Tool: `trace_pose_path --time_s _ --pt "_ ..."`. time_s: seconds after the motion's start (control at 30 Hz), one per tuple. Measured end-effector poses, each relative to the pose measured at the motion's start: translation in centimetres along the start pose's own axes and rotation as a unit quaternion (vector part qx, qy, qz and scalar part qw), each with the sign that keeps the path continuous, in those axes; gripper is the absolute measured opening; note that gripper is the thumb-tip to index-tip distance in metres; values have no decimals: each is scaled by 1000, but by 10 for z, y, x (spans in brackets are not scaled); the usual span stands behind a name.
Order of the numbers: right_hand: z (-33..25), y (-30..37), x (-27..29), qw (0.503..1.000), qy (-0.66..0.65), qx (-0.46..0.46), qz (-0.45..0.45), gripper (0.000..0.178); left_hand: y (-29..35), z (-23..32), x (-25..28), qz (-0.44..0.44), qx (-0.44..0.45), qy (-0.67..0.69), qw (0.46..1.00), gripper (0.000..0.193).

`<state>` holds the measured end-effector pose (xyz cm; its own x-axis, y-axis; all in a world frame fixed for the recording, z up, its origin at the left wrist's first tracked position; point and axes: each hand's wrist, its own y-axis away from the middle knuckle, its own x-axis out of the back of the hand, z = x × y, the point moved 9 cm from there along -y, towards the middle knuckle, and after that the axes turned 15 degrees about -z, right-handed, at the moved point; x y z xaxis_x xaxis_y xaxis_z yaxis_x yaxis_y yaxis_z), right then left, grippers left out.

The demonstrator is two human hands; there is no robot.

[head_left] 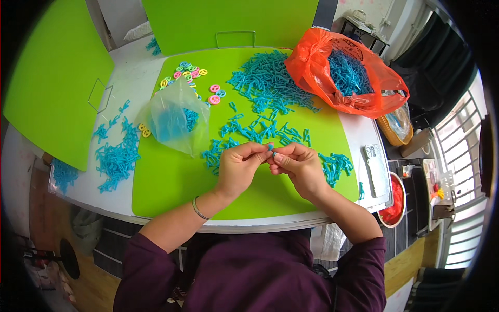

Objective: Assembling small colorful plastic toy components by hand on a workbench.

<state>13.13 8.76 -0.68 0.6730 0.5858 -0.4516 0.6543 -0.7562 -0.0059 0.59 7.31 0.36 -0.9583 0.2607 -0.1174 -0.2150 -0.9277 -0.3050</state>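
Over the near middle of the green mat (176, 192), my left hand (240, 167) and my right hand (301, 169) meet fingertip to fingertip. Both are closed in a pinch on a small blue plastic piece (271, 147); the fingers cover most of it, and whether it is one part or two is hard to tell. Loose blue plastic pieces (260, 127) lie just beyond my hands, with more (337, 166) beside my right wrist. Left of them stands a clear plastic bag (174, 117) with blue pieces in it.
A large heap of blue pieces (270, 80) lies at the back, beside a red plastic bag (312, 57) full of them. Colourful small rings (214, 99) lie behind the clear bag. More blue pieces (117, 156) cover the white table (125, 78) at left. Green panels (57, 78) stand upright around.
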Motion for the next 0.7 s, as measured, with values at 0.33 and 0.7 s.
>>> trace_pose_path --time_s 0.33,0.7 --pt "-16 -7 -6 989 139 30 -30 20 -4 -22 -11 -36 108 191 975 24" --pt "-66 -22 51 620 768 106 121 20 -4 -15 -10 -91 144 184 968 45"
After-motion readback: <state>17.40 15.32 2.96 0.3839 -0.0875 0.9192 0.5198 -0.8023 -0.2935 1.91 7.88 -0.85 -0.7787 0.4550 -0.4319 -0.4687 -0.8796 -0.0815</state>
